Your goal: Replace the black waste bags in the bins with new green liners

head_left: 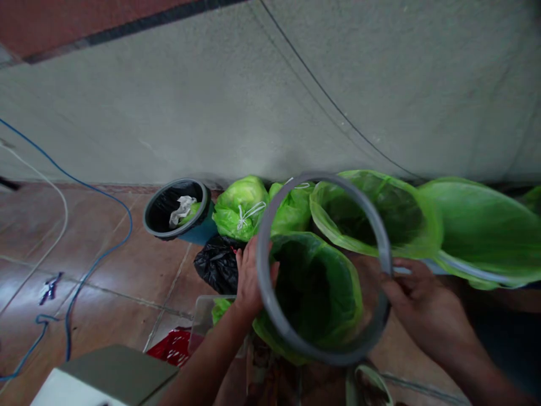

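Observation:
My right hand [422, 304] pinches a grey plastic ring [382, 237], like a bin's rim, by its right side. The ring is held tilted above a bin lined with a green trash bag [350, 282]. My left hand [251, 279] is at the left edge of that liner, behind the ring's left side. Its thumb shows over the inner side and its other fingers lie outside, seemingly gripping the bag's edge; the ring partly hides them. The inside of the lined bin is dark.
Along the wall stand a black-lined bin [154, 223] with waste, tied green bags [236, 197], and more green-lined bins [376, 186] [486, 225]. A black bag [215, 265] and red plastic [171, 347] lie left. A blue cable [99, 256] crosses the floor near a box [114, 369].

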The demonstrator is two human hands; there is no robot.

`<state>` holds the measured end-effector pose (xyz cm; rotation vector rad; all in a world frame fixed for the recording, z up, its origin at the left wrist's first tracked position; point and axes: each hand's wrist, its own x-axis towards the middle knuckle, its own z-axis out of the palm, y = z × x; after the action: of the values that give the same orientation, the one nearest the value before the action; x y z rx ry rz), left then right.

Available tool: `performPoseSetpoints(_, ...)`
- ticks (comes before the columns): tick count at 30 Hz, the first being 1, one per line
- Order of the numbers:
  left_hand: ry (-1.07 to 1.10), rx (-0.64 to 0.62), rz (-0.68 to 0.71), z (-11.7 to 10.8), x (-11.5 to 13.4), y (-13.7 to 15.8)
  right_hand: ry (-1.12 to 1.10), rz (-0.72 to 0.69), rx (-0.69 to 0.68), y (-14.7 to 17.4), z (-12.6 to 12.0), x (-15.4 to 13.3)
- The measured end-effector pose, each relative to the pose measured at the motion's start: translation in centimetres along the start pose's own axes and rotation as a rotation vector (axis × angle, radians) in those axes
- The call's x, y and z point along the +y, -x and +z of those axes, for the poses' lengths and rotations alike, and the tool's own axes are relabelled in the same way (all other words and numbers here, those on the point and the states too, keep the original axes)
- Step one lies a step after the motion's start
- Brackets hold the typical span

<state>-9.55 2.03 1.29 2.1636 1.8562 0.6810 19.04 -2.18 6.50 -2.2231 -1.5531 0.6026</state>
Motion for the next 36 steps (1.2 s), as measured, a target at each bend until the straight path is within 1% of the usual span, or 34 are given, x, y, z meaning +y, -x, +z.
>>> performPoseSetpoints(2,0.301,0.116,-0.193,-1.5,-0.7,0.4,-0.039,-0.036,-0.126,1.1,2.3,-0.5)
performPoseSetpoints(3,0.465,0.134,-0.315,-2.2,-1.1,0.7,-0.039,-0.029,-0.160,1.4,3.3,-0.4)
performPoseSetpoints(4,0.622,0.126,-0.442,-2.9,-1.4,0.9,-0.020,-0.019,-0.175,1.6,4.1,-0.1)
performPoseSetpoints(6,0.881,0.063,-0.663,-4.1,-1.7,1.3,0.033,-0.014,-0.189,1.8,5.2,0.4)
performPoseSetpoints(7,0.975,0.028,-0.741,-4.5,-1.8,1.5,0.060,-0.021,-0.195,1.7,5.5,0.7)
performPoseSetpoints(9,1.096,-0.037,-0.823,-5.0,-1.8,2.0,0.102,-0.041,-0.213,1.5,5.7,1.1)
performPoseSetpoints(12,1.131,-0.110,-0.815,-5.0,-1.5,2.4,0.141,-0.032,-0.218,1.1,5.5,1.4)
performPoseSetpoints(15,1.045,-0.123,-0.771,-4.8,-0.9,2.4,0.150,-0.043,-0.231,1.0,5.5,1.7)
performPoseSetpoints(19,0.936,-0.119,-0.747,-4.6,-0.5,2.3,0.160,-0.049,-0.224,1.2,5.8,2.1)
performPoseSetpoints(22,0.890,-0.118,-0.741,-4.4,-0.7,2.7,0.146,-0.060,-0.212,1.6,5.9,2.2)
performPoseSetpoints(26,0.805,-0.140,-0.693,-4.0,-1.8,3.4,0.160,-0.074,-0.243,1.9,6.1,2.1)
performPoseSetpoints(28,0.727,-0.144,-0.664,-3.8,-2.3,3.6,0.203,-0.088,-0.255,2.0,6.3,1.9)
performPoseSetpoints(31,0.544,-0.119,-0.607,-3.7,-2.7,3.6,0.288,-0.099,-0.260,2.0,6.5,1.7)
performPoseSetpoints(34,0.327,-0.070,-0.518,-3.8,-2.5,3.2,0.334,-0.097,-0.279,2.0,6.8,1.4)
performPoseSetpoints(36,0.207,-0.059,-0.472,-3.8,-2.3,3.1,0.345,-0.088,-0.299,2.1,6.9,1.2)
